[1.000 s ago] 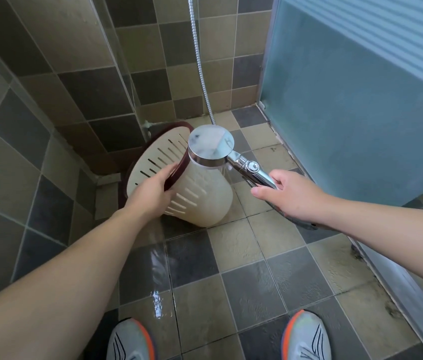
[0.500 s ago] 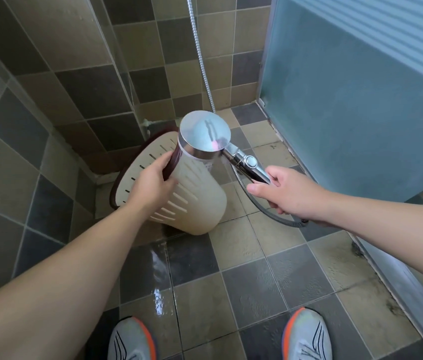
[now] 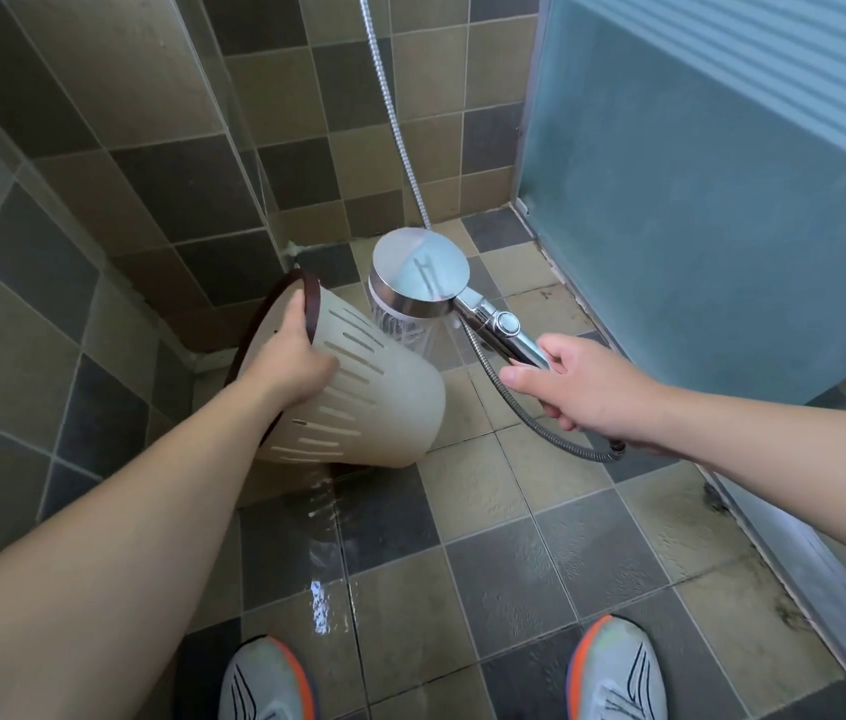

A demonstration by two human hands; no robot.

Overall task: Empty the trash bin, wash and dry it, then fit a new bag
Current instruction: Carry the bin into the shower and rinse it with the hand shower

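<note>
Tilting on its side above the wet tiled floor (image 3: 488, 579), the cream plastic trash bin with slotted walls and a dark brown rim (image 3: 374, 387) points its open mouth away to the left, toward the tiled wall corner, and its closed base toward the lower right. The left hand (image 3: 288, 363) grips the bin at the rim: the thumb lies over the brown edge and reaches inside the mouth, while the palm and the remaining fingers wrap the outer slotted wall just behind the rim. Most of those fingers are hidden under the hand, so their exact curl cannot be seen.

The right hand (image 3: 574, 389) clenches the handle of a chrome round handheld shower head (image 3: 423, 275), with the thumb stretched along the near side and the fingers curled round the grip. The shower head hangs just above the bin's upper wall, face downward, and fine streams of water fall from it onto the plastic. A ribbed metal hose (image 3: 530, 415) loops from the handle under the right hand, and another stretch of it rises up the back wall.

Water runs off the bin's lower edge and glistens along the floor between two grey shoes with orange trim (image 3: 267, 683). A frosted glass panel (image 3: 712, 200) stands at right.
</note>
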